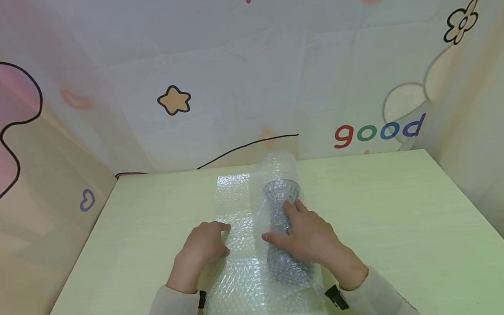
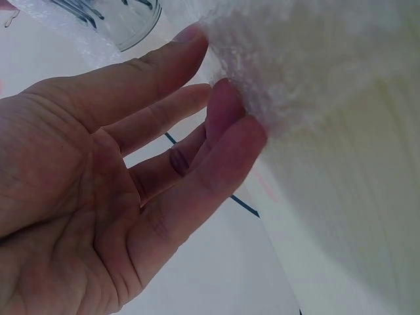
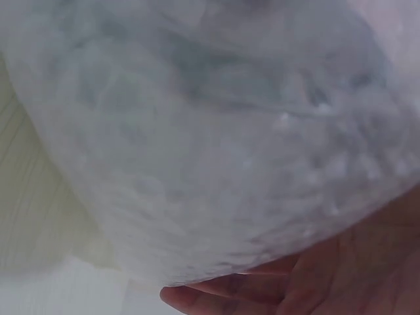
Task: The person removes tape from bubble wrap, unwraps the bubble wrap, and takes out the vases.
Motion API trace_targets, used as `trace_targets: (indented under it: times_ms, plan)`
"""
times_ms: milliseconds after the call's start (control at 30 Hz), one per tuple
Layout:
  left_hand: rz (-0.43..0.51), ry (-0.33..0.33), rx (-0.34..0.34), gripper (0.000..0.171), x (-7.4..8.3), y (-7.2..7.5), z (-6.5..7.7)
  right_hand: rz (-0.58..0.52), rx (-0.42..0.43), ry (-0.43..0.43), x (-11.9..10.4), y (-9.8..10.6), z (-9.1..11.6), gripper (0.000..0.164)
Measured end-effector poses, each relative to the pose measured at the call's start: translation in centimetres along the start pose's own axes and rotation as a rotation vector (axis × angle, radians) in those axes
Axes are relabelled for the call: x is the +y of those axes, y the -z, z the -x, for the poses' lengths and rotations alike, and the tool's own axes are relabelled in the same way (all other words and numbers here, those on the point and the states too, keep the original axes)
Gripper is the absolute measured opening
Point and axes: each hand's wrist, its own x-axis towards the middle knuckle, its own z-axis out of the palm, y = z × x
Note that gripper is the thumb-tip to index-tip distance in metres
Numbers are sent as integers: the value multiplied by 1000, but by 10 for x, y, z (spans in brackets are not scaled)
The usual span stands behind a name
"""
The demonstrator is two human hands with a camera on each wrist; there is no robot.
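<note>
A glass vase [image 1: 287,267], flared at both ends and narrow at the waist, lies under clear bubble wrap [image 1: 243,281] on the table. My right hand [image 1: 314,234] rests over its waist, thumb stretched toward the left side and fingers pointing up along the body. In the right wrist view the wrapped vase [image 3: 216,131] fills most of the picture, with extended fingers [image 3: 230,289] beneath it. My left hand [image 1: 203,244] touches the wrap's left part, thumb and forefinger apart. The left wrist view shows its fingertips [image 2: 252,134] right at the wrap's edge; a glass rim [image 2: 141,33] appears behind.
The pale green table [image 1: 396,215] extends to both sides and meets a printed cloth [image 1: 245,78] at the back. The wrap's far end overlaps that cloth in the head view. Black clips [image 1: 336,297] hang near both sleeves.
</note>
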Motion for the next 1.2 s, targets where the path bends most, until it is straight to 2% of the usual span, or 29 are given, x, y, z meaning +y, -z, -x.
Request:
trace_targets:
  times_ms: [367, 800, 1200]
  plan:
    - [-4, 0, -2, 62, 1, 1, 1, 0, 0, 0, 1, -3, 1, 105]
    - [9, 24, -10, 62, 2, 2, 1, 4, 8, 4, 5, -5, 0, 102]
    - [14, 7, -4, 62, 0, 1, 1, -6, 6, 14, 5, -4, 1, 100]
